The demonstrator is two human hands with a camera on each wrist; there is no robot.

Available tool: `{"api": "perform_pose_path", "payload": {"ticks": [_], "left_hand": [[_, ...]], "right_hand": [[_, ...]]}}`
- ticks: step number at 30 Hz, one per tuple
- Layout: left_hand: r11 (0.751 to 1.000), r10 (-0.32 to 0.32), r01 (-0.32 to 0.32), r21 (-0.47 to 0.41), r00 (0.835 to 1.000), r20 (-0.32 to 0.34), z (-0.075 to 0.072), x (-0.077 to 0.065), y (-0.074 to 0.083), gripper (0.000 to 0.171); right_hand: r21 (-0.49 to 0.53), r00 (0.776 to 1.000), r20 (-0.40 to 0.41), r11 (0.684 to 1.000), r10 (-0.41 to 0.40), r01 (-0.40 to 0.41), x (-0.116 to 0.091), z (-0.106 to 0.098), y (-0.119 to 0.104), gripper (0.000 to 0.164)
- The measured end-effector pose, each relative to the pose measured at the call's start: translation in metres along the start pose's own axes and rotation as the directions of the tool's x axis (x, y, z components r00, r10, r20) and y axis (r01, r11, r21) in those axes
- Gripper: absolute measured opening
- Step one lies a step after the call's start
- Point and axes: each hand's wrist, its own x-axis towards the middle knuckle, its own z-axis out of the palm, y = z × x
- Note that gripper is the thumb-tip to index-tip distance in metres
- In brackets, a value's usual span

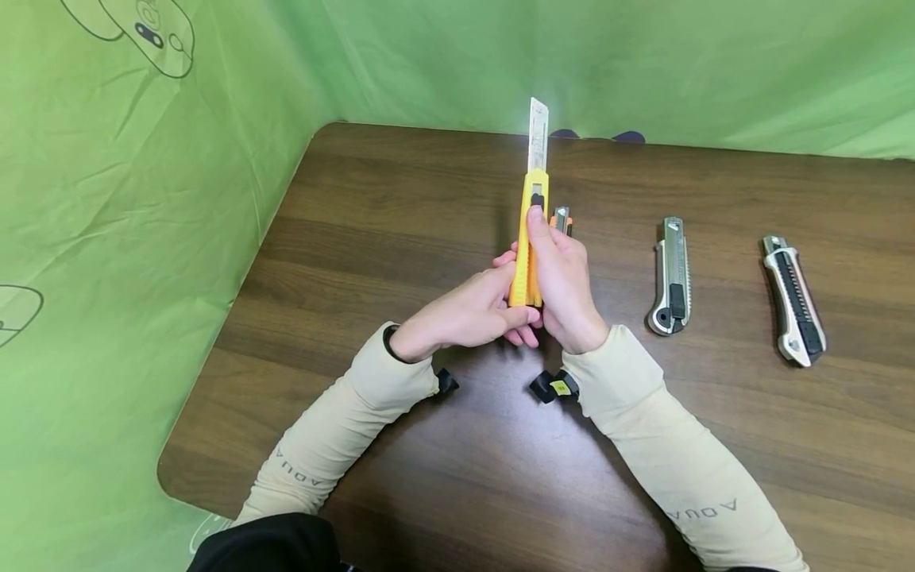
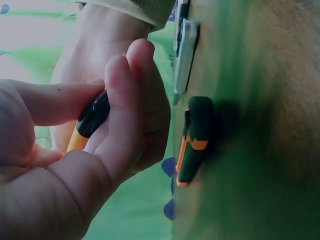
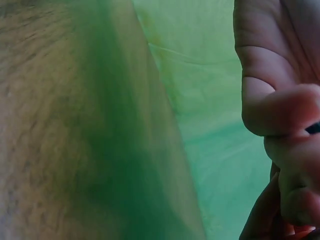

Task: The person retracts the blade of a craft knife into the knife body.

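Note:
Both hands hold a yellow utility knife [image 1: 526,238] above the table, its long blade [image 1: 538,135] extended and pointing away. My right hand [image 1: 567,290] grips the body, with the thumb on the black slider [image 1: 538,200]. At the rear, my left hand [image 1: 465,310] pinches the knife's black end [image 2: 94,114] between thumb and fingers, seen in the left wrist view. Only fingers and part of a palm appear in the right wrist view, where the knife is mostly hidden. Behind the right hand, an orange-and-black utility knife [image 2: 197,125] lies on the table, largely covered in the head view.
On the right of the brown wooden table [image 1: 343,222] lie a grey utility knife [image 1: 672,270] and a white-and-black utility knife [image 1: 793,302], their blades not showing. Green cloth [image 1: 443,63] hangs along the back and left edges.

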Motion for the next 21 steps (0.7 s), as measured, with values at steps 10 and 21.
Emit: {"api": "perform_pose_path", "payload": {"ticks": [10,21], "left_hand": [[1.000,-0.026,0.026,0.005,1.000,0.005,-0.0003,-0.0013,0.0011,0.019],[0.998,-0.037,0.037,0.046,0.999,0.013,-0.0002,-0.0014,0.0008,0.020]], "right_hand": [[-0.029,0.999,0.003,0.999,0.037,-0.036,0.0007,0.0002,-0.0011,0.055],[0.004,0.998,-0.003,0.998,0.064,-0.064,0.0013,-0.0011,-0.0025,0.057]]}}
